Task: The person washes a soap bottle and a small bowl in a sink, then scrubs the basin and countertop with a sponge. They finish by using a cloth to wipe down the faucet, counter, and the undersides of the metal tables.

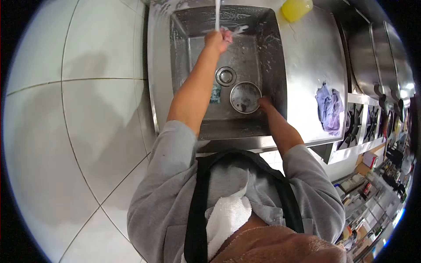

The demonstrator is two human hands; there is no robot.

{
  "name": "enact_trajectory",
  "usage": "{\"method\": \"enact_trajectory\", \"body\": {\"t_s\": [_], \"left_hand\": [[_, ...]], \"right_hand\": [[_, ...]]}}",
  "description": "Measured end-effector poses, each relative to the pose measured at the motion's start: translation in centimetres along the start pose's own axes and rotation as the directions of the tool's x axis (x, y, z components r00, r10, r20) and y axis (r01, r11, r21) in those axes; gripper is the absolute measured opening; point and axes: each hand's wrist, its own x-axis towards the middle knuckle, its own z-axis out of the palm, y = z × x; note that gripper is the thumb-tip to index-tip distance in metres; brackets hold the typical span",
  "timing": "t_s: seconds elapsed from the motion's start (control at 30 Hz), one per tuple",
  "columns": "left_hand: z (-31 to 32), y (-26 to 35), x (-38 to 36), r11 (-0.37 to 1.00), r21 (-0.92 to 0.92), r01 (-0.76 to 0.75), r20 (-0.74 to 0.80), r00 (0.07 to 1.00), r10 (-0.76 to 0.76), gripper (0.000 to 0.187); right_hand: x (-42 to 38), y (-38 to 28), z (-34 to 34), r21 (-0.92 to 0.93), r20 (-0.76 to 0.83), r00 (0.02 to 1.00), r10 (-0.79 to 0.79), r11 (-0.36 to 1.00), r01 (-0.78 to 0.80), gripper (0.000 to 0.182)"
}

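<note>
My left hand (219, 40) is at the far end of the steel sink (272, 57), under a white stream of water (217, 15) that splashes off to its right. Its fingers are partly bent and look apart, with no object visible in them. In the near right part of the basin, my right hand (264, 103) grips the rim of a shallow round metal pan (245, 97), tilted on the sink floor. Dark patches mark the pan's inside. Left of the pan lies a green scouring pad (215, 94), close to the round drain (226, 76).
On the steel counter (302, 61) to the right lie a crumpled purple-blue cloth (330, 108) and, farther back, a container of yellow liquid (296, 9). Beyond are stove burners (353, 125) and large metal pots (372, 57). A white tiled wall (101, 48) borders the sink's left side.
</note>
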Motion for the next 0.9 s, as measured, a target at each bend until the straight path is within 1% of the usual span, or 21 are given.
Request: {"method": "enact_trajectory", "body": {"t_s": [0.07, 0.13, 0.17, 0.2, 0.23, 0.27, 0.3, 0.33, 0.37, 0.4, 0.47, 0.53, 0.57, 0.6, 0.63, 0.67, 0.7, 0.73, 0.77, 0.87, 0.9], "left_hand": [[6.6, 4.4, -2.6, 0.896, -0.429, 0.117, -0.498, 0.797, -0.342, 0.017], [4.8, 4.5, -3.7, 0.956, -0.245, 0.159, -0.393, 0.886, -0.248, 0.013], [4.0, 4.5, -4.0, 0.973, -0.154, 0.173, -0.315, 0.924, -0.215, 0.011], [5.2, 5.4, -5.5, 0.989, -0.093, 0.118, -0.378, 0.915, -0.144, 0.01], [3.4, 4.6, -4.8, 0.977, 0.088, 0.192, -0.259, 0.952, -0.164, 0.012], [3.7, 5.3, -5.6, 0.935, 0.223, 0.276, -0.189, 0.953, -0.236, 0.018], [2.9, 4.9, -6.4, 0.924, 0.177, 0.339, -0.203, 0.931, -0.303, 0.029], [2.7, 4.4, -7.2, 0.887, 0.272, 0.373, -0.234, 0.92, -0.315, 0.029], [2.5, 4.0, -8.3, 0.843, 0.363, 0.397, -0.281, 0.909, -0.307, 0.029], [2.2, 3.1, -9.4, 0.837, 0.36, 0.411, -0.248, 0.908, -0.339, 0.03], [2.8, 2.5, -12.0, 0.803, 0.419, 0.424, -0.209, 0.906, -0.369, 0.03], [6.2, 2.3, -15.1, 0.761, 0.514, 0.397, -0.155, 0.915, -0.372, 0.03], [8.0, 2.7, -16.6, 0.747, 0.553, 0.369, -0.122, 0.923, -0.365, 0.03], [10.2, 3.6, -18.1, 0.726, 0.606, 0.326, -0.041, 0.924, -0.381, 0.03], [11.2, 3.8, -19.5, 0.829, 0.487, 0.275, 0.102, 0.925, -0.366, 0.032], [12.8, 4.7, -20.8, 0.856, 0.436, 0.279, 0.146, 0.916, -0.373, 0.034], [13.6, 4.9, -21.6, 0.845, 0.321, 0.427, 0.129, 0.865, -0.486, 0.044], [14.0, 4.7, -22.2, 0.853, 0.168, 0.495, 0.139, 0.844, -0.518, 0.048], [14.9, 5.2, -22.9, 0.848, 0.042, 0.528, 0.082, 0.844, -0.53, 0.05], [15.3, 7.7, -24.6, 0.854, -0.384, 0.35, -0.002, 0.925, -0.38, 0.031], [14.3, 8.5, -24.2, 0.946, -0.278, 0.165, 0.072, 0.986, -0.151, 0.027]], "right_hand": [[-2.9, -0.9, -2.1, 0.149, 0.114, 0.99, 0.087, 0.983, -0.104, 0.043], [-8.9, -3.4, -5.9, 0.287, 0.158, 0.987, -0.027, 0.958, -0.02, 0.045], [-12.7, -4.2, -8.7, 0.36, 0.107, 0.961, -0.256, 0.911, 0.203, 0.048], [-15.8, -3.8, -11.2, 0.42, 0.023, 0.893, -0.45, 0.815, 0.4, 0.05], [-17.0, -2.1, -12.9, 0.501, -0.181, 0.813, -0.553, 0.659, 0.56, 0.043], [-18.0, 0.0, -14.9, 0.561, -0.352, 0.79, -0.502, 0.563, 0.607, 0.037], [-19.1, 2.0, -17.1, 0.387, -0.605, 0.712, -0.357, 0.649, 0.655, 0.037], [-19.3, 4.6, -18.8, 0.093, -0.795, 0.539, -0.278, 0.822, 0.562, 0.04], [-18.6, 7.5, -19.7, -0.104, -0.883, 0.338, -0.326, 0.837, 0.537, 0.042], [-17.2, 10.4, -18.9, -0.27, -0.904, 0.289, -0.315, 0.945, 0.186, 0.042], [-14.5, 15.3, -17.4, -0.346, -0.923, 0.211, -0.322, 0.934, -0.087, 0.043], [-11.0, 20.1, -17.4, -0.207, -0.956, 0.152, -0.253, 0.942, 0.263, 0.043], [-9.1, 21.8, -17.8, 0.152, -0.917, 0.368, 0.155, 0.988, -0.036, 0.041], [-12.1, 19.2, -18.8, 0.325, -0.853, 0.511, 0.107, 0.874, 0.361, 0.041], [-15.7, 16.1, -20.0, 0.6, -0.764, 0.643, 0.055, 0.426, 0.677, 0.042], [-19.4, 13.0, -21.2, 0.754, -0.657, 0.754, 0.003, 0.005, 0.657, 0.043], [-22.3, 8.7, -21.3, 0.695, -0.711, 0.699, -0.08, 0.079, 0.715, 0.046], [-24.9, 3.5, -20.4, 0.709, -0.684, 0.653, -0.325, -0.082, 0.701, 0.046], [-26.7, 0.0, -18.9, 0.73, -0.609, 0.601, -0.518, -0.069, 0.68, 0.046], [-28.1, -6.1, -15.0, 0.448, -0.227, 0.404, -0.886, 0.273, 0.851, 0.062], [-28.2, -7.5, -14.9, 0.384, -0.287, 0.368, -0.884, 0.246, 0.89, 0.062]]}}
